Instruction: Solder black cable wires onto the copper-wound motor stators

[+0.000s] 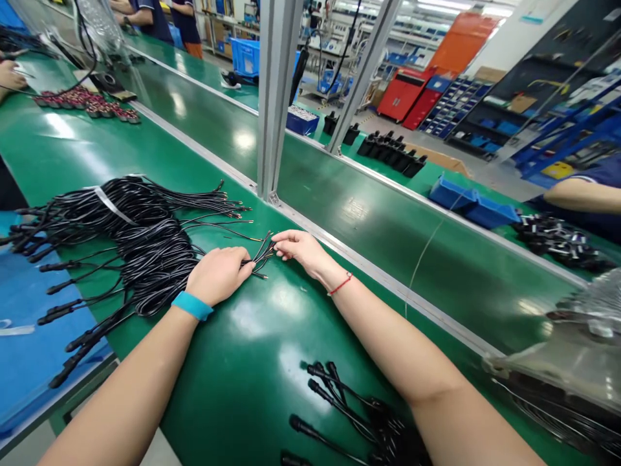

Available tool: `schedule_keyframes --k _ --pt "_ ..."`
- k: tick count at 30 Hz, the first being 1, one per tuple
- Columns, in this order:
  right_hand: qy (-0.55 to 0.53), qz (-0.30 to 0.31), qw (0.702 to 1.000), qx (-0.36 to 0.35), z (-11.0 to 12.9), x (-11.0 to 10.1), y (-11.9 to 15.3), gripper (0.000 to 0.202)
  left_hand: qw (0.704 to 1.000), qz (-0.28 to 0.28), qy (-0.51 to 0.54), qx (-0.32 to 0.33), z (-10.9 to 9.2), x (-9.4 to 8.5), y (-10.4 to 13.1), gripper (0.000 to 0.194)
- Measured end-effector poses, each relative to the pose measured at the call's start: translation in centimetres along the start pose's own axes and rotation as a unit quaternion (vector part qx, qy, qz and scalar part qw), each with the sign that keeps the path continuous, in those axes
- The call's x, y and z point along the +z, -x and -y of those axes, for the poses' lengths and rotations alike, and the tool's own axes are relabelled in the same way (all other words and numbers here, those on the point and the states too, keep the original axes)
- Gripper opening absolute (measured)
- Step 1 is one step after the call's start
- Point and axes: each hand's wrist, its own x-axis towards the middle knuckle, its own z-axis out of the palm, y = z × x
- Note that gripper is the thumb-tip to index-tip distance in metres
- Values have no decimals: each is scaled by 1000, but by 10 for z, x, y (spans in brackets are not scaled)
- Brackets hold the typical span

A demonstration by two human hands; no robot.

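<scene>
While the left hand [220, 275] grasps black cables [256, 263] before the post [274, 97], the right hand [297, 250] bends at their copper tips [264, 277], whether pinching I cannot tell. Left of the post, the glossy, looped, white-banded bundle [155, 259] lies crosswise on the tabletop [218, 388], connectors [61, 265] leftward, tips rightward.

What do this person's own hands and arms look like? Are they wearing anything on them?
The left hand is ungloved, with a wide, smooth turquoise-blue wristband at the wrist. The right hand is ungloved too, with a thin red bracelet at its wrist. Both arms are bare as far as they show, with no sleeves in view.
</scene>
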Motion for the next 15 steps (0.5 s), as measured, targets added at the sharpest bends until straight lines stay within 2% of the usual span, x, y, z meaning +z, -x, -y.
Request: schedule_keyframes --k 4,7,15 --pt "-116 -37 992 10 -8 6 -1 4 999 -17 32 0 5 2 -1 26" --pt "-172 -32 984 18 -8 5 0 5 999 -31 42 3 10 4 -1 27" --pt "-221 -14 975 31 -3 2 5 14 997 -43 59 -18 15 3 -2 29"
